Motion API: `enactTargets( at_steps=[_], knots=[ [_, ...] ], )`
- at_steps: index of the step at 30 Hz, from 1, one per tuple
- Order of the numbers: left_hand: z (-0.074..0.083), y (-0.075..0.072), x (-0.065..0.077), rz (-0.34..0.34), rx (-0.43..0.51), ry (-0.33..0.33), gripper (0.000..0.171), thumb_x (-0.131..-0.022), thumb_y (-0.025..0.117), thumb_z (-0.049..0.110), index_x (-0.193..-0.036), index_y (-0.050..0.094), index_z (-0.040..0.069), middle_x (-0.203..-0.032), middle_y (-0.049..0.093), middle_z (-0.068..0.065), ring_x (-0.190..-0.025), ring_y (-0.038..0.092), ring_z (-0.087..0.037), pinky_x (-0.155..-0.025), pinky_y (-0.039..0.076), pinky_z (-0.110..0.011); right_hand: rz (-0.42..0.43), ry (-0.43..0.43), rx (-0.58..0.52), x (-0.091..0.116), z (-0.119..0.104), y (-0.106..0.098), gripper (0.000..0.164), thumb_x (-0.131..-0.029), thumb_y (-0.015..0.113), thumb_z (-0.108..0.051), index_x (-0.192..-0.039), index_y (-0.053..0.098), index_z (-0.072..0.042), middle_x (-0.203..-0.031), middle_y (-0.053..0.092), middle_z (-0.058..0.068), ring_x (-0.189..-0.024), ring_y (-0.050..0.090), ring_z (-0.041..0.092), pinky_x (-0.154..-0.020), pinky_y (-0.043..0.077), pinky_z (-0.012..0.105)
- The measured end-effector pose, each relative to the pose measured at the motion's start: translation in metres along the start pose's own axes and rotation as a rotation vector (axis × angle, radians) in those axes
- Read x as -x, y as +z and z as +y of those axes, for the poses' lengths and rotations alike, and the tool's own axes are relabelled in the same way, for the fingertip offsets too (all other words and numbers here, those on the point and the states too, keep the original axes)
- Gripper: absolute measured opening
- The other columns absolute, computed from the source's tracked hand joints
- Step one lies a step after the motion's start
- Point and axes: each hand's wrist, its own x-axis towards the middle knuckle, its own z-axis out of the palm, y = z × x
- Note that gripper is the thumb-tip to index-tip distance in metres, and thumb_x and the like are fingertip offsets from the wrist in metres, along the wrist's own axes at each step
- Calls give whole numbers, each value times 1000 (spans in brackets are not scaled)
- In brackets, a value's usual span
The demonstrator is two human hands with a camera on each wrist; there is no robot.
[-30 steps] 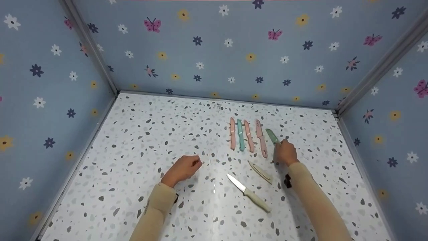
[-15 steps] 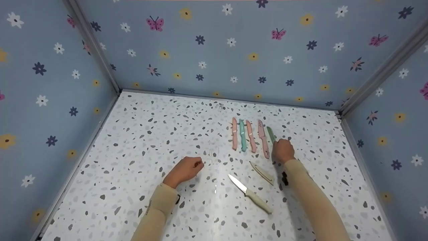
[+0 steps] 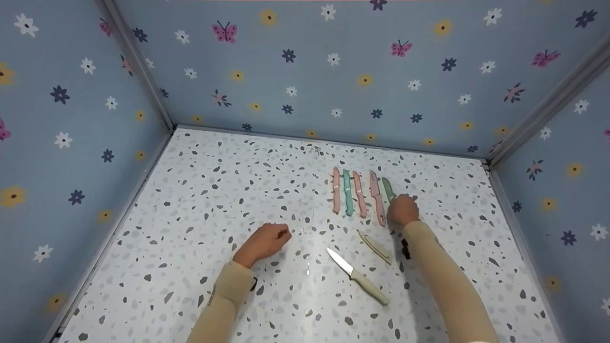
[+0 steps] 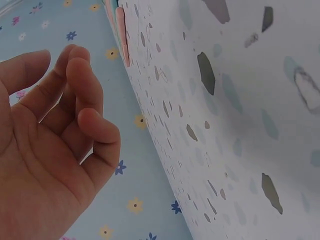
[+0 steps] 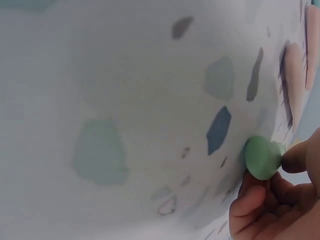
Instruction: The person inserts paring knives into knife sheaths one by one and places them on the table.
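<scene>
My right hand point(image 3: 403, 209) pinches the handle of a green knife point(image 3: 388, 186), whose blade end points away from me at the right end of a row. In the right wrist view its rounded green handle end point(image 5: 262, 158) shows between thumb and fingers, close to the table. Left of it lie a pink knife with slots in its blade point(image 3: 377, 197), a pink knife point(image 3: 360, 195), a teal knife point(image 3: 348, 193) and another pink knife point(image 3: 336, 190). My left hand point(image 3: 263, 244) holds nothing; its fingers point(image 4: 87, 82) are loosely curled above the table.
A cream-handled knife with a bare steel blade point(image 3: 364, 283) lies nearer to me, its tip toward the upper left. Beside it is a cream blade sheath point(image 3: 374, 247). Flower-patterned blue walls point(image 3: 314, 71) enclose the speckled white table point(image 3: 228, 166).
The green knife has turned more in line with the row and shifted closer to the slotted pink knife, with my right hand still gripping it. My left hand has barely moved.
</scene>
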Motion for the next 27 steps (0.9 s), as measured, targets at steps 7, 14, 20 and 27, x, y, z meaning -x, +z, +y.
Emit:
enactTargets(
  at_steps=[7, 14, 20, 27],
  knots=[
    [0, -2, 4, 15, -7, 21, 22, -98, 49, 19, -79, 57, 12, -64, 47, 2, -58, 44, -14, -57, 39, -30, 13, -7, 9, 1, -1, -3, 31, -98, 39, -11, -103, 58, 12, -93, 60, 23, -80, 58, 30, -75, 49, 47],
    [3, -2, 3, 30, -27, 41, 25, -98, 47, 19, -77, 57, 12, -60, 44, 4, -54, 42, -12, -54, 38, -30, 30, 8, -11, 1, -1, -6, 43, -102, 31, -20, -112, 55, 15, -110, 56, 31, -92, 58, 34, -89, 43, 51],
    [17, 3, -10, 5, -78, 59, 24, -98, 48, 21, -79, 59, 11, -61, 45, 3, -55, 43, -12, -55, 38, -29, -3, -30, -7, 13, 4, -11, 50, -99, 33, -18, -131, 36, 20, -134, 35, 40, -111, 50, 44, -96, 38, 52],
    [37, 9, -28, -14, -175, 88, 22, -97, 49, 22, -77, 56, 16, -65, 47, 3, -59, 44, -12, -56, 38, -29, -35, -63, -2, 37, 10, -10, 33, -98, 39, -21, -108, 53, 7, -90, 54, 16, -73, 52, 25, -59, 42, 36]
  ],
)
